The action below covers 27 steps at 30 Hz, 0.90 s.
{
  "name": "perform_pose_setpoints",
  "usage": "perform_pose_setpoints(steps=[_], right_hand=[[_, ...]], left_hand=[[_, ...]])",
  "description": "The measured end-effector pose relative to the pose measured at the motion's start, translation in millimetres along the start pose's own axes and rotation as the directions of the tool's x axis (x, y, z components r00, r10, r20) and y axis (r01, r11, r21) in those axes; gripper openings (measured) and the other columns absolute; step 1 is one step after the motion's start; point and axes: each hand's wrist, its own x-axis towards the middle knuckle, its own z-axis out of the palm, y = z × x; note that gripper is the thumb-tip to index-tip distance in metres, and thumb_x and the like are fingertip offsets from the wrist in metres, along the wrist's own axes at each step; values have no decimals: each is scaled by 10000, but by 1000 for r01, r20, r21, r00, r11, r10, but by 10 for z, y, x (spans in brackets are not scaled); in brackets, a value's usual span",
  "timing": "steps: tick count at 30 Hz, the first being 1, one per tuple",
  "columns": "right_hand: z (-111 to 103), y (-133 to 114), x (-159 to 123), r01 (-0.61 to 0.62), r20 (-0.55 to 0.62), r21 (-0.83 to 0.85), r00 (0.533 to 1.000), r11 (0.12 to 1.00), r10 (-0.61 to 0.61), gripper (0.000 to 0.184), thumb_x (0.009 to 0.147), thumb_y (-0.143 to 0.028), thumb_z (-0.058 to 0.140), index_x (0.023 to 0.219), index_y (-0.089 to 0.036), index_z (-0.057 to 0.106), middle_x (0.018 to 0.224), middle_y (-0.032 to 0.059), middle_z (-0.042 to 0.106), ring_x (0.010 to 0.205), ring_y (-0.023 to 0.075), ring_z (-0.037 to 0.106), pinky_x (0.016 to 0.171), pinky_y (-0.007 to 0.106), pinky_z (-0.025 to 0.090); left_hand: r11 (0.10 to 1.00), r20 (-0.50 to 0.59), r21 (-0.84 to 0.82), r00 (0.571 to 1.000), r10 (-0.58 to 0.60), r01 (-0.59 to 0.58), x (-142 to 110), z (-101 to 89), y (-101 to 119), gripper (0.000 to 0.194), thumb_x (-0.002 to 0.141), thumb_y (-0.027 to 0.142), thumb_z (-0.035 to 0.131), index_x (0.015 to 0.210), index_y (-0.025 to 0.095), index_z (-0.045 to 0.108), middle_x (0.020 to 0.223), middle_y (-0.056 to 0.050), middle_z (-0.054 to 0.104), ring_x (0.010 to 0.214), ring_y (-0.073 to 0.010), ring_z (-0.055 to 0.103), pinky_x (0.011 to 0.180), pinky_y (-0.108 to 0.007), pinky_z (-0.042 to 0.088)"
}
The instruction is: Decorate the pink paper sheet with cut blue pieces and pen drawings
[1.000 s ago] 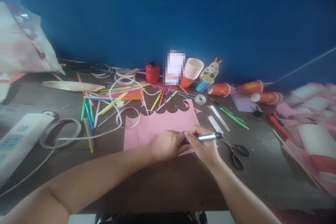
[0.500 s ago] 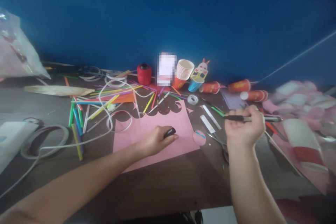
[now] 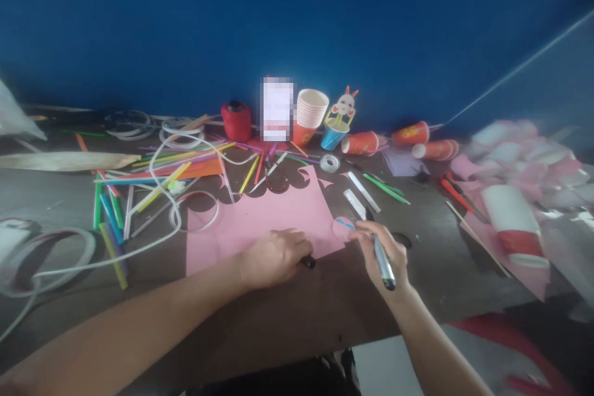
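Note:
My left hand is closed around a black marker cap, whose end sticks out below the fingers. It rests at the lower edge of a pink paper sheet with scalloped cutouts along its far side. My right hand grips a marker, its silver barrel slanting out over the back of the hand and its dark front end pointing away from me. The fingertips touch or nearly touch a small pink paper circle that bears blue marks. Partly covered by this hand are the scissors.
Colourful straws and a white cable spread over the left side. Along the back stand red yarn, stacked paper cups and a blue cup with a rabbit figure. A roll of tape lies nearer. Paper scraps heap at right.
My right hand has come down and left with the marker, from a raised position to the pink circle. My left hand has turned palm down, still holding the cap. The view has shifted slightly.

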Motion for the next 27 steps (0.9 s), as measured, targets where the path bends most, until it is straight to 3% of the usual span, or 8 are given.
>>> perform_pose_setpoints(steps=[5,10,13,16,20,24,27], right_hand=[[87,13,-40,187,201,-128,967,974,-159,241,831,-187,546,1067,-220,578,923,73,678,848,222,637,799,361,479],[191,-116,39,275,374,-53,897,960,-236,272,847,-176,513,1113,-218,552,907,78,663,858,224,625,770,353,479],[289,-192,136,269,442,74,854,960,-274,252,861,-190,494,1104,-226,550,930,60,671,858,197,636,769,315,491],[393,-263,256,140,497,205,838,969,-227,220,884,-240,469,1088,-234,551,969,35,678,873,161,649,787,266,498],[433,-352,408,-28,496,253,862,967,-104,199,894,-317,458,1036,-240,575,940,19,689,841,150,662,749,243,504],[368,-375,525,-69,300,303,954,950,-26,247,908,-377,408,1002,-233,586,720,1,660,727,156,647,731,295,494],[370,-330,564,-123,233,392,972,912,31,308,903,-428,386,1071,-223,543,667,-14,595,649,152,612,702,327,492]], left_hand=[[996,52,87,998,-26,21,3,13,48,125,781,185,535,900,169,569,895,-41,578,796,-170,545,641,-274,431],[988,55,155,998,-10,2,-19,-39,79,146,765,212,560,901,166,588,875,-48,606,776,-185,579,649,-297,461],[982,12,173,997,81,-82,-55,-40,112,162,817,232,495,919,153,593,824,-50,631,744,-190,601,629,-306,472],[981,-36,172,995,94,-87,-94,-22,153,190,836,265,467,882,140,603,779,-54,635,724,-192,610,633,-316,487],[982,-88,190,996,1,16,-110,-12,189,169,810,229,479,859,120,599,866,-97,634,818,-206,609,712,-337,505],[984,-62,173,998,-27,37,-86,-17,199,189,793,147,460,931,120,585,984,-116,615,962,-217,576,776,-339,506],[978,-38,190,996,-76,82,-67,-13,207,211,790,139,457,962,118,576,1038,-131,596,1054,-245,532,804,-365,502]])
